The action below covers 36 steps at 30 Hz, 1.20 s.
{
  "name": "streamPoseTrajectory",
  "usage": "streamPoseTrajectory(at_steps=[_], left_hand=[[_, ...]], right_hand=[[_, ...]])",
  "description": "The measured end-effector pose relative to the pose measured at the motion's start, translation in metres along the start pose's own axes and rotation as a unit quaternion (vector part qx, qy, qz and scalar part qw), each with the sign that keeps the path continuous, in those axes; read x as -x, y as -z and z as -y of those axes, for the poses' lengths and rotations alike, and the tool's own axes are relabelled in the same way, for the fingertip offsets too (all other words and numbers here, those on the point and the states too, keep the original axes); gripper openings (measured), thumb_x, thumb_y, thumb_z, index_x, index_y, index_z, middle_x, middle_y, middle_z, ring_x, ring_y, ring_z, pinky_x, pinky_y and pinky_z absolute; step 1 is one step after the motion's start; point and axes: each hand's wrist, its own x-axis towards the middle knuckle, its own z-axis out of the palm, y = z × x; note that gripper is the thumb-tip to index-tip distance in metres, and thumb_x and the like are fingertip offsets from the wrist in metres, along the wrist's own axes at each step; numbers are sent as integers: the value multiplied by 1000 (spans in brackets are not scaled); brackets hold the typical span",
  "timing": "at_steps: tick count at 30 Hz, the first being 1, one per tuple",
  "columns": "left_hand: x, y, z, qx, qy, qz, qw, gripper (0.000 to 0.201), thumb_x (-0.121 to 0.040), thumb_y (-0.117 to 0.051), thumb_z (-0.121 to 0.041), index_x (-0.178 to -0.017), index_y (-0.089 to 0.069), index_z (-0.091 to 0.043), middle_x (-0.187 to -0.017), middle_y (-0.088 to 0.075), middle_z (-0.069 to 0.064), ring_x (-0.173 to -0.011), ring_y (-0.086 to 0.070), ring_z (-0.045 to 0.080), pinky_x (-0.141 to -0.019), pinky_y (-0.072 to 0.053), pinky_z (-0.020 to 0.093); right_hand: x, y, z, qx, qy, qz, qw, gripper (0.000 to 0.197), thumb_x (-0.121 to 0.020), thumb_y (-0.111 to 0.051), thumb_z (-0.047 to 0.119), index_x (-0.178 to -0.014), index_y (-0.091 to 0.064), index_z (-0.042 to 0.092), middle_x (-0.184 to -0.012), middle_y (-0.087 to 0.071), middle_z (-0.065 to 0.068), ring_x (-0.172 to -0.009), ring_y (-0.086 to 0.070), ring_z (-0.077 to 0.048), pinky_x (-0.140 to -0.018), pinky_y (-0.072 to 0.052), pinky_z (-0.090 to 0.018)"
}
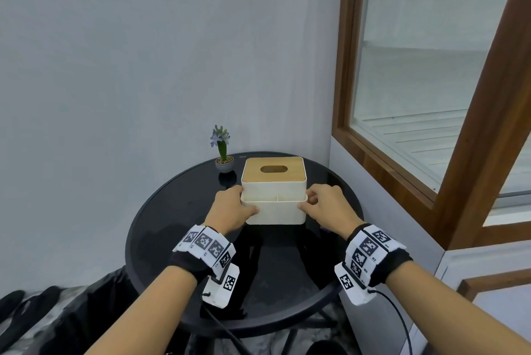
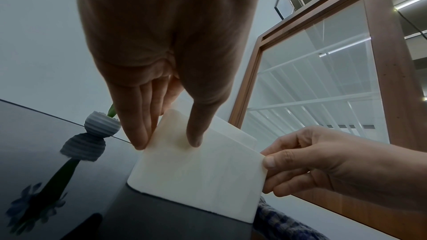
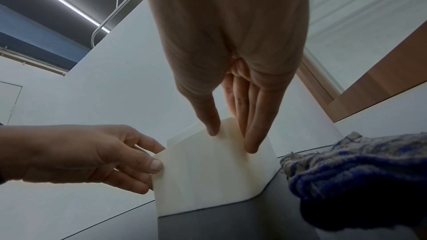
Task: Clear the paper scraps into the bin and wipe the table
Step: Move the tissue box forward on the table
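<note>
On the round table (image 1: pixel 161 228) I have both hands pinching the tissue box (image 1: pixel 274 182) — left hand (image 1: pixel 231 206) and right hand (image 1: pixel 326 205) at its sides. No scraps show; a cloth (image 3: pixel 360 171) lies right of the box — wiping looks left.

Soft, even daylight fills the head view, cool and slightly dim, with no hard shadows. The glossy black desk (image 1: pixel 161 228) mirrors the arms and the flowerpot (image 1: pixel 224 164). Straight window frame (image 1: pixel 342 67) lines bow near the edges. In both wrist views the near hand (image 2: pixel 171 43) is backlit, dark and soft, and ceiling strip lights (image 3: pixel 67 4) glare brightly.
</note>
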Motion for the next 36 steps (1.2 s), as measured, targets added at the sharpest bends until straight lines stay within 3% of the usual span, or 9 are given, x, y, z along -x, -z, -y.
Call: streamPoseTrajectory(at_steps=[11, 18, 21, 24, 26, 29, 32, 36], left_hand=[[7, -1, -1, 11, -1, 6, 1000, 45, -80, -70, -30, -123, -59, -17, -106, -67, 3, -96, -62, 16, -79, -45, 23], [12, -3, -2, -5, -1, 8, 1000, 47, -81, -69, -31, -124, -58, -17, -109, -66, 3, -95, -60, 15, -80, -45, 23], [10, -2, 0, 0, 17, 11, 1000, 57, -78, -71, -35, -129, -52, -15, -115, -62, 4, -94, -58, 15, -75, -44, 22], [9, 2, -4, 38, 5, 10, 999, 75, -75, -76, -28, -137, -35, -15, -126, -55, 4, -98, -54, 15, -71, -42, 20], [6, 5, -9, 40, -21, 22, 999, 89, -74, -78, -26, -144, -24, -17, -126, -52, 1, -101, -50, 13, -79, -41, 23], [1, 6, -12, 28, -24, 45, 998, 98, -71, -81, -28, -146, -19, -21, -125, -51, -1, -111, -52, 18, -86, -43, 27], [-2, 2, -13, 9, -6, 42, 999, 106, -69, -83, -29, -150, -15, -22, -135, -48, 6, -117, -51, 23, -92, -46, 32], [-5, -3, -11, 0, -11, 23, 1000, 103, -70, -81, -28, -149, -16, -20, -134, -50, 8, -114, -53, 24, -91, -47, 32]], right_hand=[[9, 1, -1, -12, 4, 7, 1000, 30, -86, -68, 34, -108, -61, 16, -107, -68, -3, -96, -63, -16, -80, -53, -27], [16, 3, -3, -16, 14, 18, 1000, 32, -86, -67, 33, -112, -59, 16, -109, -68, -3, -89, -60, -9, -63, -41, -9], [16, 5, -2, -30, 10, 29, 999, 41, -84, -70, 34, -117, -53, 16, -112, -67, -4, -92, -61, -11, -68, -47, -14], [7, 7, -2, -41, -9, 44, 998, 89, -73, -77, 45, -142, -28, 17, -128, -58, -8, -110, -59, -21, -89, -52, -34], [0, 8, -1, -43, -14, 55, 997, 111, -65, -81, 50, -149, -12, 25, -136, -52, -10, -117, -55, -25, -98, -47, -41], [-10, 9, 4, -49, 9, 88, 995, 109, -66, -83, 42, -146, -9, 35, -134, -52, -8, -115, -56, -25, -98, -47, -41], [-18, 9, 7, -4, 10, 115, 993, 101, -68, -82, 39, -144, -15, 31, -134, -48, -9, -114, -53, -27, -97, -48, -43], [-27, 14, 8, 15, 1, 128, 992, 98, -70, -82, 35, -144, -18, 26, -130, -48, -11, -111, -52, -28, -97, -47, -44]])
